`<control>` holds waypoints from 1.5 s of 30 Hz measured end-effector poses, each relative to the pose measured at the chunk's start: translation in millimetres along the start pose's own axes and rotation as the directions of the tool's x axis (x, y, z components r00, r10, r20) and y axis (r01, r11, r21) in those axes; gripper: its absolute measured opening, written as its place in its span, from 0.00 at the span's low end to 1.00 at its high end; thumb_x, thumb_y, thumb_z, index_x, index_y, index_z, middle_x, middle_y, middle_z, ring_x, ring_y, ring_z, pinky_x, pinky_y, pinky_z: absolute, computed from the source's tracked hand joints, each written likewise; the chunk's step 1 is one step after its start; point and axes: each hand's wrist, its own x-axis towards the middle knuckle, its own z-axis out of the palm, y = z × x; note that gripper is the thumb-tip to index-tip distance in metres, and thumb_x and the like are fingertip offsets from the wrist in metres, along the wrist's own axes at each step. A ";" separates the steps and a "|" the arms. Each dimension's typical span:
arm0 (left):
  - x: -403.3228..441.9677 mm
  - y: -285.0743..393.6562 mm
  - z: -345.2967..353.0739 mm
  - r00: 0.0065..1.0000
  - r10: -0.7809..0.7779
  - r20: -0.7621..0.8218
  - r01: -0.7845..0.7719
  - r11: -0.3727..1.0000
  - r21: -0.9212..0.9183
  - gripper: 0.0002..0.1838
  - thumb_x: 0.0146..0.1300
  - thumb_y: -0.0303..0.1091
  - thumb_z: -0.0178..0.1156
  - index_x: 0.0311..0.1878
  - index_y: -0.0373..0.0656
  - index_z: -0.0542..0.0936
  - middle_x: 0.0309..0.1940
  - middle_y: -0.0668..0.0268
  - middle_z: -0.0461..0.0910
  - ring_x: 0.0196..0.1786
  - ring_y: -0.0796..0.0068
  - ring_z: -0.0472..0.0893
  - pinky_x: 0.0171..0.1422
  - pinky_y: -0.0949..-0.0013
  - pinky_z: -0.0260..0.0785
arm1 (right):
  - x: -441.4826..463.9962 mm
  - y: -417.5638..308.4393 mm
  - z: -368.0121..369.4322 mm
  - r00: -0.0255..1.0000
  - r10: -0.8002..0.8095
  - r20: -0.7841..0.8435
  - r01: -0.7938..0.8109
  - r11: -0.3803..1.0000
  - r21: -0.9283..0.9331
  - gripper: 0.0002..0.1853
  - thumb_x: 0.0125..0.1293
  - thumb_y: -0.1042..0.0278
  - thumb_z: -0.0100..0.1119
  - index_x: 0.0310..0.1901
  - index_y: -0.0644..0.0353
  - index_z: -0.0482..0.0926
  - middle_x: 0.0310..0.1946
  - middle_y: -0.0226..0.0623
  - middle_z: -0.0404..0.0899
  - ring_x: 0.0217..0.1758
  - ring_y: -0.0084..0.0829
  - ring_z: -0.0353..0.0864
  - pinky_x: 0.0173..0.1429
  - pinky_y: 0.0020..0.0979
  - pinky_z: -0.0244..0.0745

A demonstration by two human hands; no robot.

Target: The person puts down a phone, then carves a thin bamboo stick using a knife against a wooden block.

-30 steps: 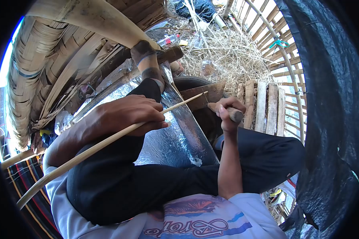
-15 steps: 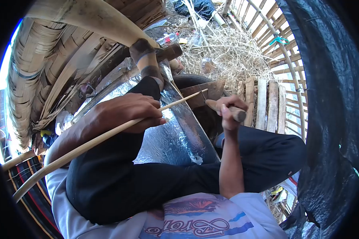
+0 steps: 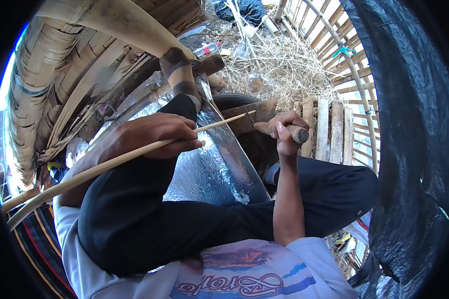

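My left hand (image 3: pixel 167 134) is closed round a long pale tapered stick (image 3: pixel 102 167), which runs from the lower left up to a thin tip at the centre. In my right hand (image 3: pixel 287 128) is a wooden-handled tool (image 3: pixel 298 134), gripped by its handle. The tool's thin dark metal end meets or lies very near the stick's tip; whether they touch is hard to tell. Below the tip, a brown wooden board (image 3: pixel 242 124) slants across. Shiny silver sheeting (image 3: pixel 204 174) lies between my legs.
A sock-covered foot (image 3: pixel 178 72) rests against a thick bamboo pole (image 3: pixel 129 27). Woven bamboo (image 3: pixel 40 74) stands at the left. Beyond the board are straw (image 3: pixel 294 70) and a dark round rim (image 3: pixel 229 99). Wooden slats (image 3: pixel 336 130) and black plastic sheeting (image 3: pixel 409 124) are at the right.
The stick has slid back slightly toward the lower left with my left hand. My right hand has turned a little, its tool staying near the tip. The view has shifted slightly.
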 end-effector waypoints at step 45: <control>2.7 -1.5 -3.0 0.998 -0.021 0.051 0.022 1.000 -0.007 0.07 0.67 0.29 0.58 0.42 0.37 0.73 0.24 0.57 0.74 0.24 0.61 0.75 0.26 0.61 0.65 | -4.1 46.1 -8.7 0.999 0.042 -0.033 -0.046 0.990 -0.132 0.07 0.53 0.71 0.60 0.23 0.60 0.73 0.19 0.27 0.72 0.22 0.16 0.68 0.28 0.21 0.63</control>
